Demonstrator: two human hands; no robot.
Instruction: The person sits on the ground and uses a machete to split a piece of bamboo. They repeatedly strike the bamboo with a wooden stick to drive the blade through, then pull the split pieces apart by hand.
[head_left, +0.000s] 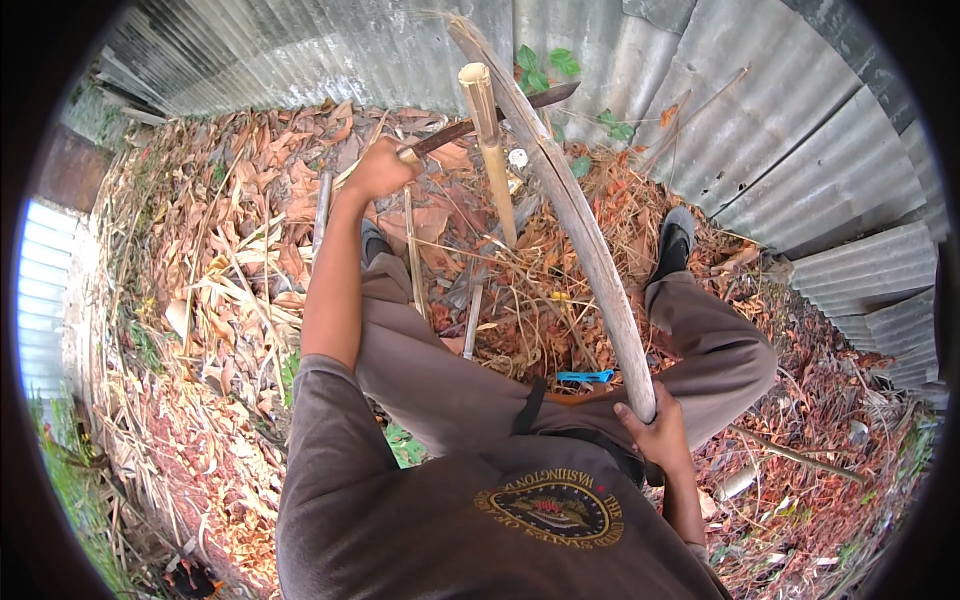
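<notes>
A long, curved wooden pole (582,218), weathered grey-brown and cracked lengthwise, runs from 12 to 4 o'clock. At 12, a dark-bladed machete (450,135) crosses an upright, pale-tan bamboo piece (499,190), split near its top; whether it is lodged there is unclear. The left hand (383,171), at 11, grips the machete's handle; the right hand (660,432), at 4, wraps around the pole's lower end.

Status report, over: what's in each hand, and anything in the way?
Left hand gripping machete; right hand holding wooden pole. Blade crosses upright bamboo. Pole hides part of blade; dry leaves around.
</notes>
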